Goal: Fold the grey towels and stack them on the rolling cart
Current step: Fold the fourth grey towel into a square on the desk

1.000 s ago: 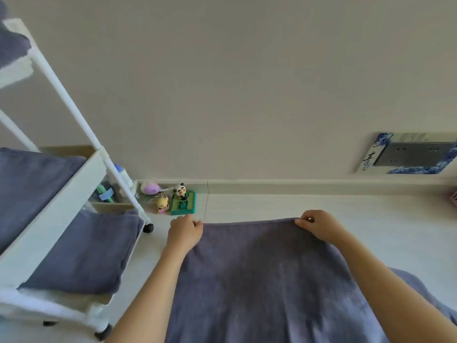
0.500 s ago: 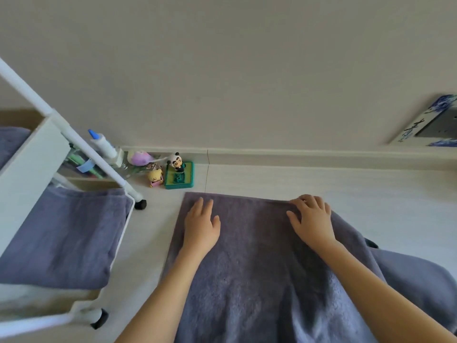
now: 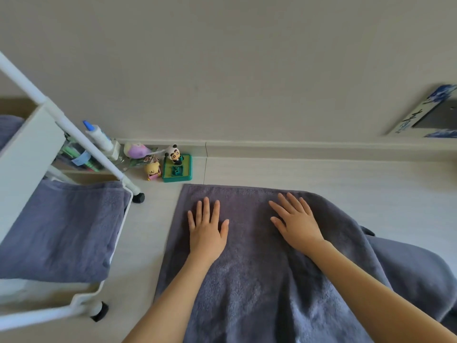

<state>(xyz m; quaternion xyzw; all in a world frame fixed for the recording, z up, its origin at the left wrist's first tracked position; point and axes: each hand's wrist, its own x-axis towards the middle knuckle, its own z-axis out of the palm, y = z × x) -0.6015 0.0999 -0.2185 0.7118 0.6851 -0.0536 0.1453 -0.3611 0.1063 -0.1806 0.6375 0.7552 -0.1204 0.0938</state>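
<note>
Under both palms, grey towel [image 3: 259, 280] was pressed flat: left hand [image 3: 206, 230] & right hand [image 3: 295, 222] splayed, nothing grasped; rolling cart [image 3: 32, 154] left of left hand.

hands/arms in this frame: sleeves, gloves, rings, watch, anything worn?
Nothing worn that shows. Left hand and right hand are bare: no gloves, rings or nail colour visible. Both forearms are uncovered to the frame edge, with no sleeve, watch or band in view.
</note>
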